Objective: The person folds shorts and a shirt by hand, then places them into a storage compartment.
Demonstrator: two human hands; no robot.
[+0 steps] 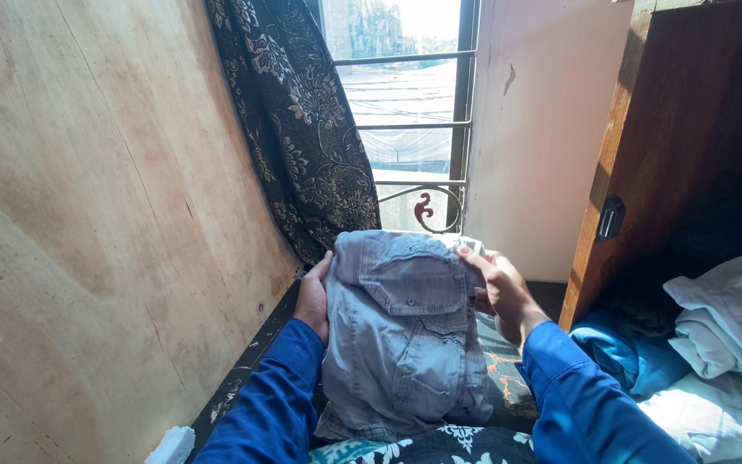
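Note:
A folded grey garment (401, 335) with a buttoned flap pocket is held up in front of me over a floral patterned bedcover (440, 445). My left hand (313, 297) grips its left edge, fingers tucked behind the cloth. My right hand (500, 288) holds the upper right corner, thumb lying across the front near the pocket flap. Both arms are in blue sleeves.
A plywood panel (105, 215) fills the left side. A dark floral curtain (307, 129) hangs beside a barred window (405, 120). On the right an open wooden cupboard (646, 155) holds folded white cloth (732, 314) and blue cloth (637, 352).

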